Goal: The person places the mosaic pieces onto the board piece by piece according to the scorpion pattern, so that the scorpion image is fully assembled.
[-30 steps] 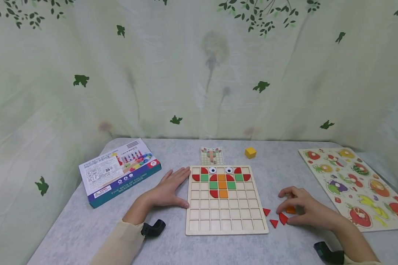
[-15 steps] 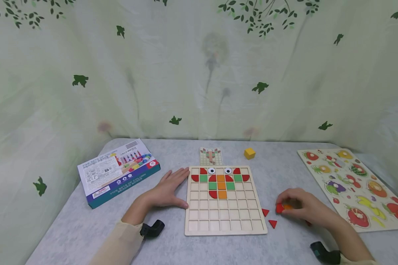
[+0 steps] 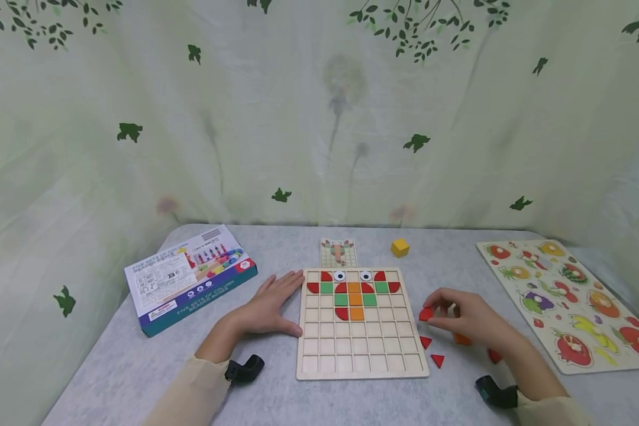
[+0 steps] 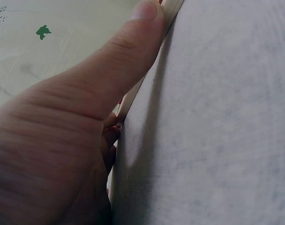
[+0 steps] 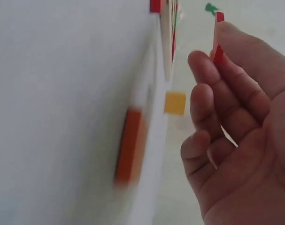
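In the head view a wooden grid board (image 3: 362, 346) lies mid-table, with red, green and orange tiles and two eye tiles set in its upper rows. My left hand (image 3: 268, 305) rests at the board's left edge, thumb and fingers stretched out along it. Just off the right edge, my right hand (image 3: 471, 316) pinches a red tile (image 3: 425, 314) with a curved side between thumb and fingertips, raised above the table. The right wrist view shows this red tile (image 5: 218, 54) edge-on. Two red triangle tiles (image 3: 437, 360) lie beside the board's lower right corner.
Under the right hand are an orange tile (image 3: 462, 339) and another red tile (image 3: 494, 355). A small pattern card (image 3: 338, 253) and a yellow cube (image 3: 400, 248) lie behind the board. A game box (image 3: 191, 278) stands left, a fruit-picture board (image 3: 570, 302) right.
My right hand has picked up the red tile from the small pile and carried it up and left towards the board. The left hand has stayed in place.
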The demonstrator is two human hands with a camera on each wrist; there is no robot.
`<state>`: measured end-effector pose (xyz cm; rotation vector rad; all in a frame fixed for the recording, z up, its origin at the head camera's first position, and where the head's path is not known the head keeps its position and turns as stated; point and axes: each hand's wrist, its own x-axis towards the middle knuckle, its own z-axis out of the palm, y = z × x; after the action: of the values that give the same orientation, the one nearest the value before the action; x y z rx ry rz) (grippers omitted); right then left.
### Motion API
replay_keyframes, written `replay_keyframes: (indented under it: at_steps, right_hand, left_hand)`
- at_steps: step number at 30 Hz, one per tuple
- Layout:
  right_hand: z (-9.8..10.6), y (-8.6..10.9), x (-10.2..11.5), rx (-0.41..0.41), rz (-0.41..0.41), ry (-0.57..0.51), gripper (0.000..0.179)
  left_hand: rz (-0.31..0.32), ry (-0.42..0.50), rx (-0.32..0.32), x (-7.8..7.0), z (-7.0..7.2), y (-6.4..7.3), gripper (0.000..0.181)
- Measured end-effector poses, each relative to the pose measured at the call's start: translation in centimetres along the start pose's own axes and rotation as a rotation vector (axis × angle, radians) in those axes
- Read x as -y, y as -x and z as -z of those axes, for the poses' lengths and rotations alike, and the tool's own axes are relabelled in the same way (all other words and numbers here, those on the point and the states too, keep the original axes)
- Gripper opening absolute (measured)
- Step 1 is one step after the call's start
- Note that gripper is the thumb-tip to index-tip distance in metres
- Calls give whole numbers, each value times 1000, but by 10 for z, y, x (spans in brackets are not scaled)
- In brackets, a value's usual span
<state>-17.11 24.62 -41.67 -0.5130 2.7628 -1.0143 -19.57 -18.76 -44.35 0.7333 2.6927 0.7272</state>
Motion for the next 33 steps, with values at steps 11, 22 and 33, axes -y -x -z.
replay_keyframes:
  at_steps: [11,22,33]
  right_hand:
    - [-28,-32,36,37,-26,38,23]
    - [-51,-45,51,24,-85,13,24]
    - [-64,-47,54,-38,-84,92,26]
  left_hand:
    - [-10,-7,-4,2,0,0,116]
    - [-6,-12,-3,1,0,0,117]
    - [-14,7,-7,0,-1,-1,115]
